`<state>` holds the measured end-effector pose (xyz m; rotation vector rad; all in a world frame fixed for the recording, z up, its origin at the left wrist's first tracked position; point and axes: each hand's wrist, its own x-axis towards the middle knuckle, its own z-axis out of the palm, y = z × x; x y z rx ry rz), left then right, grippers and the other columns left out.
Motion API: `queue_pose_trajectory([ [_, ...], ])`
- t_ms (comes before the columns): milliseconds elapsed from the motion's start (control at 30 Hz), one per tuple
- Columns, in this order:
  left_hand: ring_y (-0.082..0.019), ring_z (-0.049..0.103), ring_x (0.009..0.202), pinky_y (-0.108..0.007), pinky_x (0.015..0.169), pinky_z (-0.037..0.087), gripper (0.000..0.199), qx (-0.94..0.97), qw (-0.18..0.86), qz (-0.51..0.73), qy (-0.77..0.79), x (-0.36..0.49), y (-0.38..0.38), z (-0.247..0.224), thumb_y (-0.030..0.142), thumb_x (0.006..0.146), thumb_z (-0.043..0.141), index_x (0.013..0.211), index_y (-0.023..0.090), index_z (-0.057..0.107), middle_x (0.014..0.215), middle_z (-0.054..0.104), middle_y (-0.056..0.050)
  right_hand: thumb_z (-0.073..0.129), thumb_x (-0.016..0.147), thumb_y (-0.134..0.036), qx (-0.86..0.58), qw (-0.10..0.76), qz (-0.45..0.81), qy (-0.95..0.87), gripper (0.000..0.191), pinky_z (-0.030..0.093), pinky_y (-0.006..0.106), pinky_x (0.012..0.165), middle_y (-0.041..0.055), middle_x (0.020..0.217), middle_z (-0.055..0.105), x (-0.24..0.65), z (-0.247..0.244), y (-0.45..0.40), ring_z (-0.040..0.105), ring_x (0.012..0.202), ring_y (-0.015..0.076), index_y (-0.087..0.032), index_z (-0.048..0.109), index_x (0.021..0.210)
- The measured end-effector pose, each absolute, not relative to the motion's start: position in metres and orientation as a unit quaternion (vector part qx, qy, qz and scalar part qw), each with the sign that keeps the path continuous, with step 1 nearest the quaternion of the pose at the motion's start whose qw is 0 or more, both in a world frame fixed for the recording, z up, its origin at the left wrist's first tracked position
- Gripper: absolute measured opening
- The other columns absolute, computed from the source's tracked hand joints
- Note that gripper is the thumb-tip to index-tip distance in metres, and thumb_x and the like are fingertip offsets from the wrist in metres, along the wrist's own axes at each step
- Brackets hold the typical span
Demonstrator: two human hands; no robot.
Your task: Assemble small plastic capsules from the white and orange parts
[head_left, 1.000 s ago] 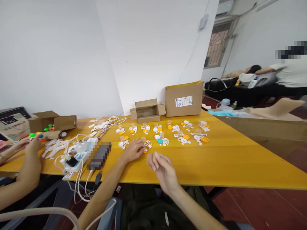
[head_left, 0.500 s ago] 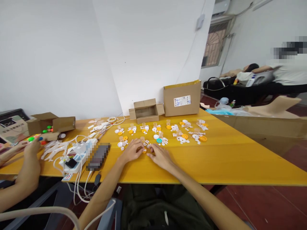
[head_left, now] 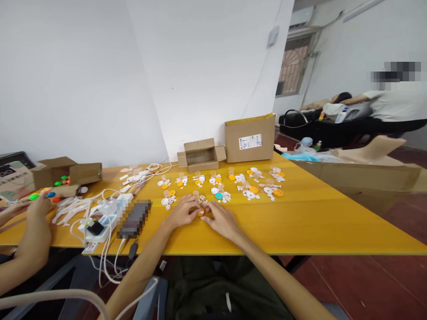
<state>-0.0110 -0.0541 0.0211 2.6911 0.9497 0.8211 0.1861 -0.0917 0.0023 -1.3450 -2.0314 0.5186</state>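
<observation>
The small orange piece (head_left: 200, 212) is at or just above the tabletop (head_left: 300, 226), between the fingers of the left hand (head_left: 182, 213) and those of the right hand (head_left: 223, 218), whose tips meet it, or nearly so, from either side; this two-sided hold probably serves to steady something so small. The fingers of both hands are bent inward, but I cannot tell whether they pinch the piece or only fence it in. Just beyond the fingertips lie white dotted pieces (head_left: 202, 200) and a clear cup (head_left: 195, 194), apparently kept within short reach. Near the right fingers, on their far side, a teal ring (head_left: 218, 196) lies among white parts; similar small heaps spread farther out in rough rows, spaced, it seems, so that sets do not mix. Well beyond the fingers, an open carton (head_left: 202, 158) and a taller box (head_left: 250, 142) stand toward the wall (head_left: 200, 80), likely to leave working room. A power strip (head_left: 115, 218) is well left of the fingers.
</observation>
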Motion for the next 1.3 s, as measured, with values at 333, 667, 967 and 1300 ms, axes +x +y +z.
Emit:
queue_pose_trajectory([
  [333,-0.02,0.062,0.086,-0.034,0.082,0.047,0.021,0.853,0.015,0.362,0.375,-0.016,-0.049,0.026,0.023,0.098,0.048,0.082,0.022,0.061,0.086,0.067,-0.004,0.069,0.085,-0.021,-0.512,0.319,0.193,-0.774,0.026,0.049,0.031,0.082,0.0034,0.11,0.071,0.184,-0.001,-0.09,0.068,0.103,0.0219,-0.026,0.065,0.11],
  [667,-0.021,0.061,0.083,-0.034,0.08,0.048,0.019,0.796,-0.024,0.409,0.445,-0.021,-0.042,0.023,0.02,0.096,0.047,0.082,0.023,0.059,0.083,0.066,-0.004,0.063,0.088,-0.021,-0.505,0.343,0.183,-0.77,0.019,0.05,0.031,0.08,0.0034,0.106,0.071,0.184,-0.005,-0.087,0.068,0.097,0.0213,-0.026,0.066,0.106],
  [967,-0.022,0.063,0.092,-0.034,0.083,0.048,0.024,0.867,-0.031,0.309,0.39,-0.015,-0.045,0.02,0.016,0.099,0.043,0.105,0.024,0.066,0.094,0.068,-0.006,0.05,0.092,-0.013,-0.557,0.367,0.133,-0.733,0.022,0.054,0.035,0.086,0.0081,0.108,0.068,0.188,-0.014,-0.074,0.066,0.098,0.0236,-0.022,0.067,0.103],
  [1300,-0.023,0.063,0.095,-0.036,0.087,0.05,0.02,0.828,-0.054,0.358,0.429,-0.021,-0.04,0.019,0.018,0.099,0.044,0.101,0.023,0.063,0.095,0.068,-0.006,0.049,0.089,-0.003,-0.516,0.315,0.037,-0.796,0.046,0.054,0.037,0.091,0.0107,0.12,0.061,0.181,-0.018,-0.066,0.063,0.106,0.0255,-0.027,0.064,0.126],
])
